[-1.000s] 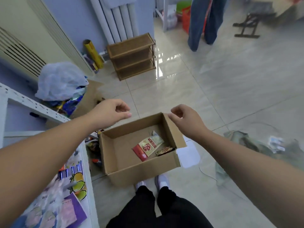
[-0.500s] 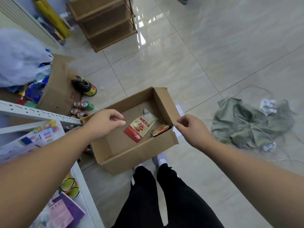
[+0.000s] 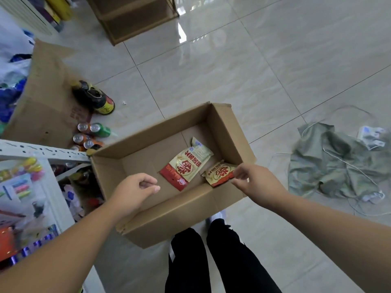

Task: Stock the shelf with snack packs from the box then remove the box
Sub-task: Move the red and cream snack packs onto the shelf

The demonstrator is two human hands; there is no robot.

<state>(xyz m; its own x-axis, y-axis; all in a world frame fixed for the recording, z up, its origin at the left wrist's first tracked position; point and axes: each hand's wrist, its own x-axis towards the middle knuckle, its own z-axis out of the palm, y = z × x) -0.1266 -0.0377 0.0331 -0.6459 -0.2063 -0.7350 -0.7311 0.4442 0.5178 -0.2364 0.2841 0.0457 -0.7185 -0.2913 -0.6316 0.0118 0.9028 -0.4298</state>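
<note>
Tiled floor (image 3: 232,70), open brown cardboard box (image 3: 148,225): right hand (image 3: 256,180) pinches small red-cream snack pack (image 3: 220,173) at near-right corner; left hand (image 3: 133,191) loosely curled, empty.

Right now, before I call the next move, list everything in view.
cardboard box: one, brown, open on the floor, centre
large snack pack: one, cream and red, flat in the box
small snack pack: one, cream and red, box's right end
drink cans: several, orange and green, floor left of the box
dark bottles: count unclear, black, yellow-red labels, beyond the cans
second carton: one, brown, far left
wooden rack: one, brown, top
cloth: one, grey-green, floor at right
white shelf: one, left edge, holding colourful goods
left hand: one, over the box, loosely curled, holding nothing
right hand: one, pinching the small snack pack
legs: two, black trousers, bottom
</note>
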